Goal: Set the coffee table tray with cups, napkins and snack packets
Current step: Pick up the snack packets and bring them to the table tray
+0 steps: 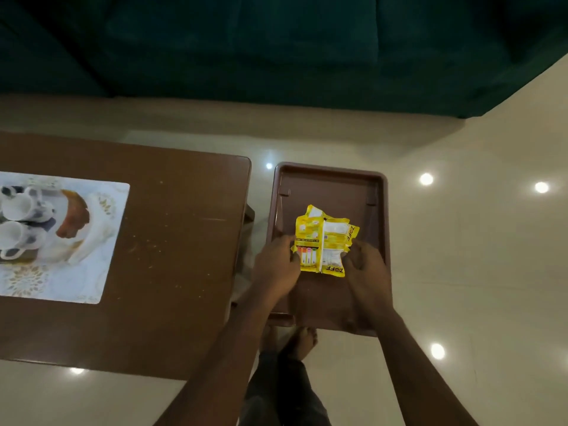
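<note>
A brown plastic tray (332, 186) sits to the right of the coffee table, above the floor. Yellow snack packets (325, 238) lie in its middle. My left hand (276, 265) pinches the packets' left edge and my right hand (365, 265) holds their right lower edge. Several white cups (21, 222) lie on their sides on a white floral placemat (61, 284) at the table's far left, beside a folded white napkin (95, 238) and a brown cloth-like item (73, 219).
The brown wooden coffee table (172, 256) fills the left half. A dark green sofa (276, 47) runs along the top. The glossy cream floor (476, 272) reflects ceiling lights. My bare feet (301, 339) stand just below the tray.
</note>
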